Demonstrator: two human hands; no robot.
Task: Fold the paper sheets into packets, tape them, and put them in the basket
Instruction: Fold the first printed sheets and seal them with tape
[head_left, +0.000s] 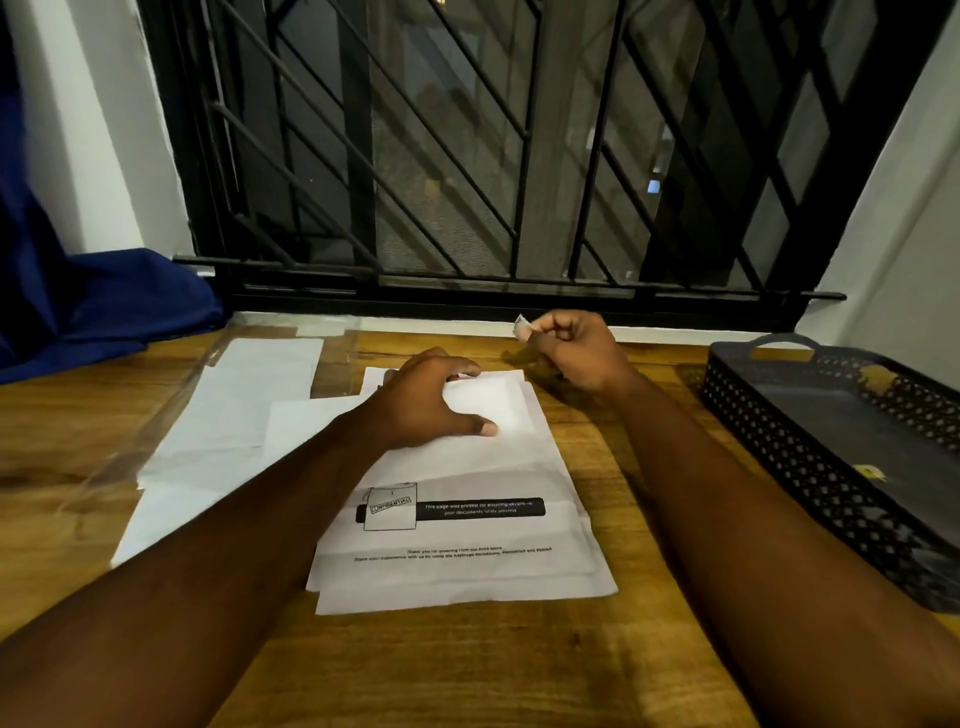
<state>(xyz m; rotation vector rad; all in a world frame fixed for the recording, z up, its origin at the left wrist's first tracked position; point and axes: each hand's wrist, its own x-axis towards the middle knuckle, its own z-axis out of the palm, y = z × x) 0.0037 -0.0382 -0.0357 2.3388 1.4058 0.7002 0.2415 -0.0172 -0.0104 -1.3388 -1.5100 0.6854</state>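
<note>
The left hand (423, 402) presses, fingers spread, on the folded packet (498, 402) atop the paper sheets (467, 577). The right hand (574, 356), just beyond, pinches what looks like a tape piece (522, 328). Taping is in hand, and the piece likely goes across the packet's flap next. The basket (769, 436) sits to the right.

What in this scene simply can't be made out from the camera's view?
All in the head view:
The scrap pinched by the right hand: too small to identify.
The folded paper: partly covered by the left hand.
The basket: cut off by the right edge.
The printed sheet: bottom lines too blurred to read.
</note>
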